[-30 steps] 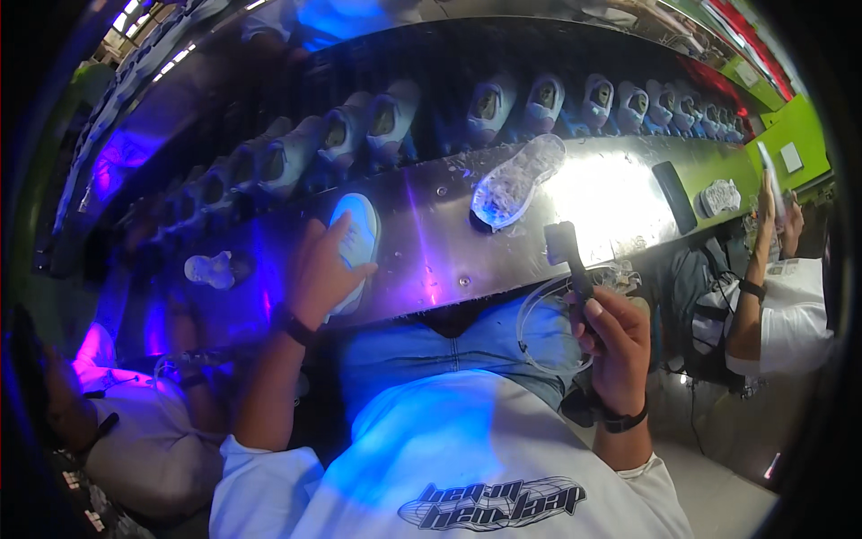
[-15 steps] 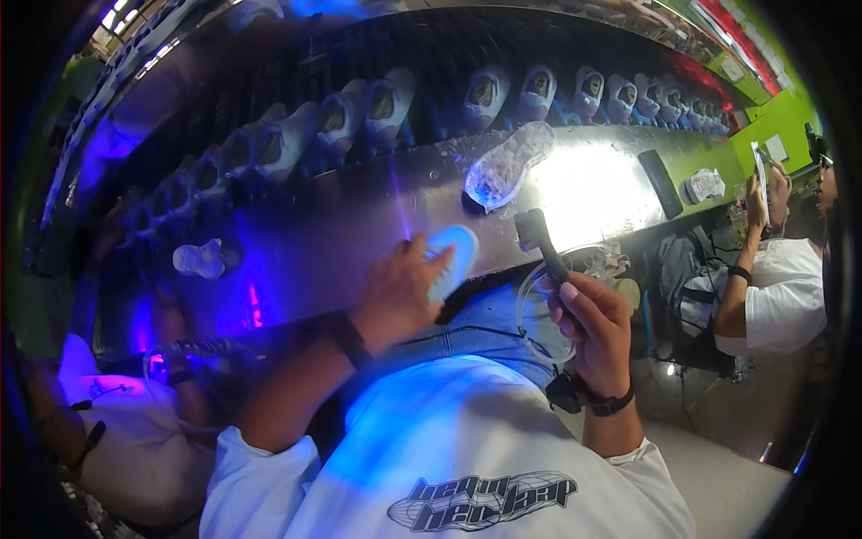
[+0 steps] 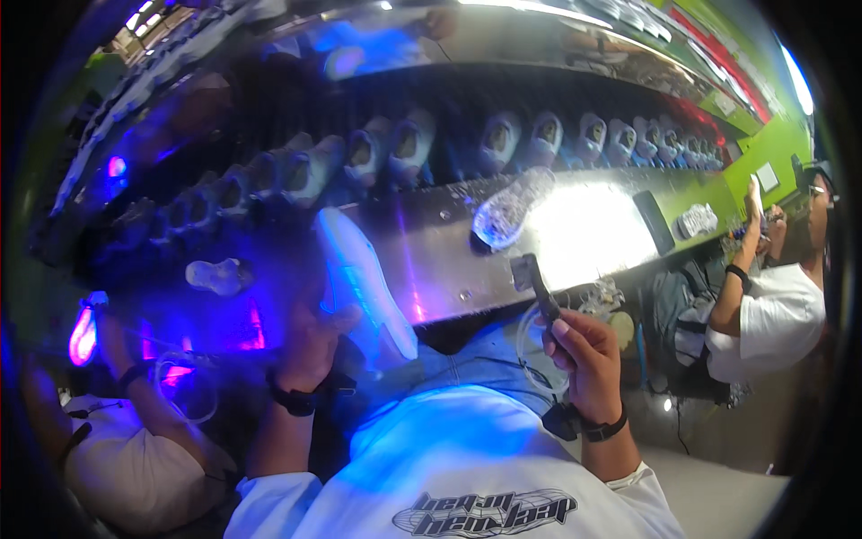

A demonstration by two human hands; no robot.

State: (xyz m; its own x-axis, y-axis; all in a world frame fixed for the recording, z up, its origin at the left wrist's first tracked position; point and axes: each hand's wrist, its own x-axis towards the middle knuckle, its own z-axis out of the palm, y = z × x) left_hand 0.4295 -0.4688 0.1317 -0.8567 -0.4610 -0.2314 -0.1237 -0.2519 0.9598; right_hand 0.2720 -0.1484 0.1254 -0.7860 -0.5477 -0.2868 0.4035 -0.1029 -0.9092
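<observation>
My left hand (image 3: 310,355) grips a pale shoe (image 3: 359,280) near its lower left side. The shoe is tilted up over the bench's near edge and glows blue under the light. Its underside and the fingers behind it are partly hidden. In my right hand (image 3: 588,350) is a dark-handled brush (image 3: 541,292), pinched between thumb and fingers, with its bristle head upward. The brush is apart from the shoe. Beyond the brush lies a foot-shaped piece (image 3: 516,208) with a crumpled whitish surface.
A metal bench (image 3: 449,292) runs across in front of me. Behind it, several shoes (image 3: 498,142) stand in a row on a dark conveyor. A dark bar (image 3: 654,222) and a whitish lump (image 3: 698,220) lie to the right. Co-workers sit on both sides.
My left hand has moved left and turned the shoe, which now shows lengthwise. The brush stays in my right hand, slightly lower. The view has tilted a little upward.
</observation>
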